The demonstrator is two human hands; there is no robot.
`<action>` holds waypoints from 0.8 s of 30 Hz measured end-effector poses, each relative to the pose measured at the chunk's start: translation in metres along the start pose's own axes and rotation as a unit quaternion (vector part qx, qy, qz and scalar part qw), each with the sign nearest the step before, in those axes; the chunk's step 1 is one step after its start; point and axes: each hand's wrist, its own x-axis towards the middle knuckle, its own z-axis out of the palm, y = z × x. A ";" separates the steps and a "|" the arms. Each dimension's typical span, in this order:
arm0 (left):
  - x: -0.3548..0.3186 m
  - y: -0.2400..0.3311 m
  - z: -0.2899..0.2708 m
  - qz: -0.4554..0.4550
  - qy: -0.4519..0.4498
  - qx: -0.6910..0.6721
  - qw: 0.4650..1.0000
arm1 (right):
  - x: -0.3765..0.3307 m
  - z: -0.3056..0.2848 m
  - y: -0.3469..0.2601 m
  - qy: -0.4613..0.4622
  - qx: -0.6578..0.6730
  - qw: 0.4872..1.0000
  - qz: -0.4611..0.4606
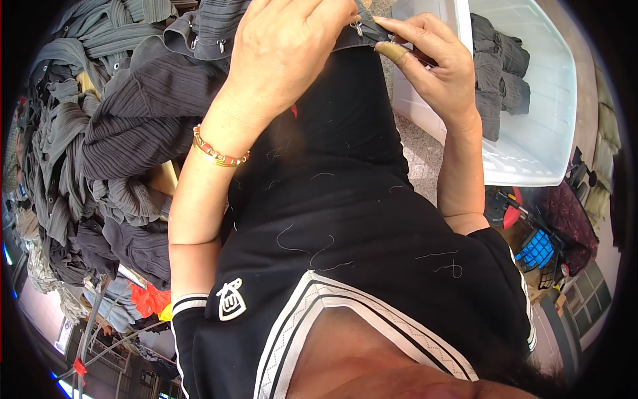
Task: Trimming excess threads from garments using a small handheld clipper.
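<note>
A dark grey ribbed garment [212, 30] with small metal fasteners along its edge lies across my lap at the top of the view. My left hand [289, 50], a bracelet on its wrist, is closed on this garment's edge; its fingertips are partly cut off by the frame. Close on its right, my right hand [438, 66] pinches small dark thread snips [382, 32], mostly hidden by the fingers. Their tip meets the garment edge beside a metal fastener [359, 26]. A tan covering wraps my right thumb.
A large heap of similar grey ribbed garments [53, 166] rises at my left. At the right stands a translucent white plastic bin [531, 156] with rolled grey garments [495, 73] inside. Behind it are a blue basket-like object [535, 249] and a dark red quilted cloth [568, 219].
</note>
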 end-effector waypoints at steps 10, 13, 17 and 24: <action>0.049 0.031 -0.034 -0.040 -0.308 0.175 0.934 | 0.006 0.000 -0.002 -0.006 0.007 1.000 -0.006; 0.051 0.028 -0.036 -0.058 -0.326 0.149 0.932 | 0.007 -0.001 -0.003 -0.007 -0.001 1.000 0.001; 0.046 0.017 -0.034 -0.117 -0.343 0.084 0.928 | 0.008 -0.002 -0.005 -0.008 -0.009 1.000 -0.002; 0.042 0.007 -0.028 -0.140 -0.270 -0.040 0.952 | 0.011 -0.003 -0.008 -0.006 -0.028 0.999 -0.016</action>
